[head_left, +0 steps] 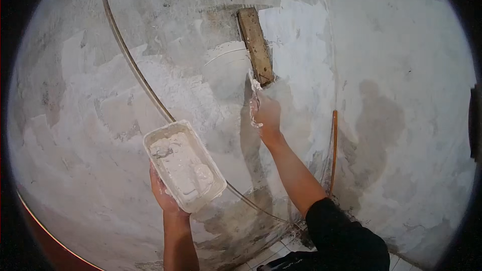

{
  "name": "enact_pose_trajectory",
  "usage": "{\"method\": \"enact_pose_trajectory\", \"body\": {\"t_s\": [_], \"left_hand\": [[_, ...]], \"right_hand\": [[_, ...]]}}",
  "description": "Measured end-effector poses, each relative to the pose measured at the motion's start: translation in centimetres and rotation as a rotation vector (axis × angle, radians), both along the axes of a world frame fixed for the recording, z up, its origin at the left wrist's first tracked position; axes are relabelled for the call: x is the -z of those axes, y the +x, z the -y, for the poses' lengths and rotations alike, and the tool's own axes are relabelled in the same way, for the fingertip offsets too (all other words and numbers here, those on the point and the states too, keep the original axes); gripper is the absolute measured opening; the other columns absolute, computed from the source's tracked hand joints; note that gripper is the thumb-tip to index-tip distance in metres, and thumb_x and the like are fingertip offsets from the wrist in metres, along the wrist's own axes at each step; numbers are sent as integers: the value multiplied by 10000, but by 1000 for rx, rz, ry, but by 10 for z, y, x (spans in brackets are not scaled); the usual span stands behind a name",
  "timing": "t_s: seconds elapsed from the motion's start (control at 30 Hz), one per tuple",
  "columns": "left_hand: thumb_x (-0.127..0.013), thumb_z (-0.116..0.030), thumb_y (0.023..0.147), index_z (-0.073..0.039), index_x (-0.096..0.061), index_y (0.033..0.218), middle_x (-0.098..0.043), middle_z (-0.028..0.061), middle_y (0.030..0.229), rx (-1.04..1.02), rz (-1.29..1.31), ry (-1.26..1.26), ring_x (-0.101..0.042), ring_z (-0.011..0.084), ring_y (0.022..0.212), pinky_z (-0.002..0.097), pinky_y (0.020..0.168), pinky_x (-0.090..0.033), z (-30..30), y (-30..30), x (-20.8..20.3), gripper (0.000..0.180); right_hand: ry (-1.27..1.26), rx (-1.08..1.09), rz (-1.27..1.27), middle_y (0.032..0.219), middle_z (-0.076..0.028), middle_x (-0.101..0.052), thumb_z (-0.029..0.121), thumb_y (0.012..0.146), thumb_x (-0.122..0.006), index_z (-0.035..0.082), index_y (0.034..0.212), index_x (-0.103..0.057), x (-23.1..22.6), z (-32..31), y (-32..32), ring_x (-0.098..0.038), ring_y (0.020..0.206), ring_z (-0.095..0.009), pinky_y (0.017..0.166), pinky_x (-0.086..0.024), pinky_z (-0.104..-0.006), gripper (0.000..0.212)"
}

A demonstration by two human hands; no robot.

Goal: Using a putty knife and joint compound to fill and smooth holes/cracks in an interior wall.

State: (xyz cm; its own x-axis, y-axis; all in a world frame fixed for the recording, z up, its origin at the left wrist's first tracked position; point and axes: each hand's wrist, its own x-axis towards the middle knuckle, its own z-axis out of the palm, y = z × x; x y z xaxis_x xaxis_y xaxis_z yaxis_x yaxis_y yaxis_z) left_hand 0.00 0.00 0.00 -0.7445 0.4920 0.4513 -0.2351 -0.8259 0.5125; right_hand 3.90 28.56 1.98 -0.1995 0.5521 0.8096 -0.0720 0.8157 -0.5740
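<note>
Right hand (266,113) clamps wooden trowel (256,45) low, centre frame; stiff, slippery. Left hand (163,190) cups plaster tray (183,165) underneath; heavy, sloppy.

A rough grey cement wall (401,70) fills nearly the whole view, patched with broad swathes of white putty (296,35) from the centre out toward nine o'clock. A worn rectangular wooden block (256,45) is set into it at twelve o'clock. A thin grey cable (131,65) runs down the surface from eleven o'clock toward six, and a thin orange pipe (334,150) stands upright against it at about five o'clock.
</note>
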Motion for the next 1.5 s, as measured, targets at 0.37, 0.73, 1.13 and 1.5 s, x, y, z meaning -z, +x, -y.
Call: {"method": "enact_pose_trajectory", "body": {"t_s": [0.37,0.73,1.13,1.5], "left_hand": [[-327,-382,1016,-61,-451,1341,-551,106,1259,-134,-45,-15,-569,260,1115,399,954,-481,-17,-33,5,473],[-328,-392,1018,-67,-429,1373,-520,109,1323,-73,-95,47,-547,265,1164,401,991,-459,-24,-12,33,492],[-330,-396,1018,-81,-460,1355,-528,94,1312,-50,-85,41,-549,254,1152,397,977,-464,-23,39,28,480],[-307,-380,1023,-46,-430,1348,-534,127,1280,-178,-14,36,-560,278,1137,405,957,-484,-78,12,46,482]], "right_hand": [[146,241,117,854,-174,-654,202,873,-609,47,1058,-623,-3,-10,-63,-635,765,-350,649,-509,-438,242],[479,-166,138,798,-174,-651,169,836,-638,29,1014,-647,41,26,-16,-636,708,-352,625,-505,-443,227],[518,98,141,1016,-95,-673,125,781,-689,113,1103,-649,36,-71,62,-669,838,-274,710,-544,-375,325],[1039,244,284,1295,-60,-595,150,773,-662,138,1126,-643,38,-172,42,-646,1046,-225,813,-549,-334,353]]}}
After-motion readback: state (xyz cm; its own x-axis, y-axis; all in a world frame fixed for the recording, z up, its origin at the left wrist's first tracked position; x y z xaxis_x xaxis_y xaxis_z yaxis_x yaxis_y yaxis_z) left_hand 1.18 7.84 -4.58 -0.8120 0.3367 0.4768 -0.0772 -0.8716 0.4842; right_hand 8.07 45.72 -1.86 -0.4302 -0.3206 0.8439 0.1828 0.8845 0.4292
